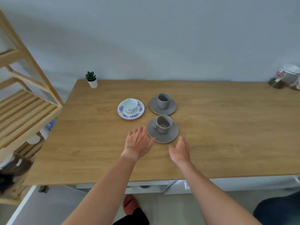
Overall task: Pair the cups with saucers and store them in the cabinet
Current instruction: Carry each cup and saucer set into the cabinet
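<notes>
- Nearest, the front edge of the wooden table (81,168) runs across the view just behind both forearms, with bare grained board between that edge and the hands.
- Both hands are empty with fingers spread: the left hand (139,142) lies palm down, the right hand (181,151) is turned edge-on with its palm facing left.
- Between them, just ahead, sits the near grey saucer (164,138); the left fingertips reach its left rim and the thumb seems to touch its front edge, while the right hand stays just beside the right rim, apart from it.
- On that saucer stands the near grey cup (164,124), upright, matt, handle pointing left.
- Behind it, the rims almost meeting, lies the far grey saucer (162,106) bearing the far grey cup (164,100), also upright; no handle shows.
- Left of that pair, the blue-flowered saucer (129,115) holds a white cup (130,105), glossy, with blue marks.
- Wide bare board opens to the right and to the left front.
- At the table's left edge stands a slatted wooden shelf unit (24,111), its pale shelves open toward the table.
- Far back left, a small potted plant (91,80) stands by the wall; at the far right corner are clear jars (287,77).
</notes>
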